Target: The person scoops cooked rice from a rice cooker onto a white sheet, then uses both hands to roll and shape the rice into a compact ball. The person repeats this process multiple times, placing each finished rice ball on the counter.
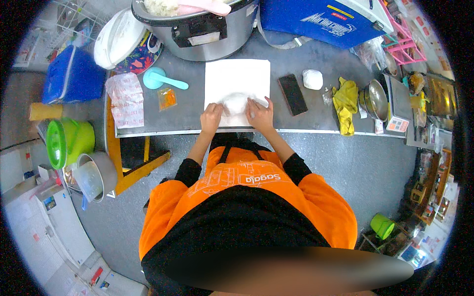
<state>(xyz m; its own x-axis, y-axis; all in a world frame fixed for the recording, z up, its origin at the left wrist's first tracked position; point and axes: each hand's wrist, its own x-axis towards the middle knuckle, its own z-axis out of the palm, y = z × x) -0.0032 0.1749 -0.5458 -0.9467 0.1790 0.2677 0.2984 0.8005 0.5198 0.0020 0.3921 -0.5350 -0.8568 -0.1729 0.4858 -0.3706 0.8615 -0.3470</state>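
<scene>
A sheet of white paper point(237, 74) lies on the dark tabletop in front of me. On its near half is a whitish, partly see-through bundle point(236, 103), blurred, so its contents are unclear. My left hand point(212, 116) pinches the bundle's left edge with bent fingers. At the opposite edge, my right hand point(260, 113) grips with thumb and fingertips, one finger sticking out. A dark phone point(293, 94) lies right of the paper, with a small white wrapped bundle point(313, 79) beyond it.
At the back stands a large rice cooker point(211, 35) holding rice and a pink paddle point(207, 5). Left are a turquoise scoop point(163, 79), an orange sachet point(167, 98) and printed paper point(126, 100). A yellow cloth point(345, 105) and metal bowls point(374, 99) sit right.
</scene>
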